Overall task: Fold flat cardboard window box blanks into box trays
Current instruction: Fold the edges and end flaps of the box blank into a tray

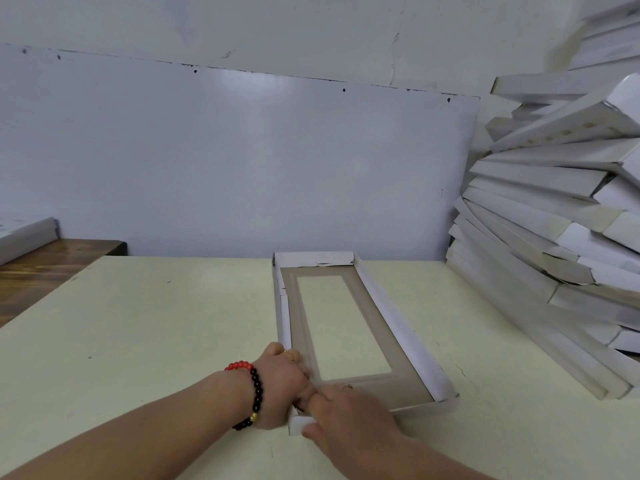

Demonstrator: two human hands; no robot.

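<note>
Window box tray lies lengthwise on the cream table, running away from the person; grey-brown inside face up, rectangular window cut-out in the middle, white side walls folded up along the far end and the right long side. Both hands meet at its near-left corner.

Left hand: forearm comes in from lower left, wrist wearing a red-and-black bead bracelet, fingers curled over the left wall at that corner, gripping the cardboard. A ring shows on 1 finger.

Right hand: forearm comes in from lower right, back of hand up, fingers bent down onto the near end wall, thumb against a small white flap just nearer than the left fingers. Looks like a pinch on the flap; fingertips mostly hidden. Ring on 1 finger.

No print or label readable on the tray.

Well right of the fingers, a leaning stack of folded white boxes against the white wall. Far left, wood surface.
</note>
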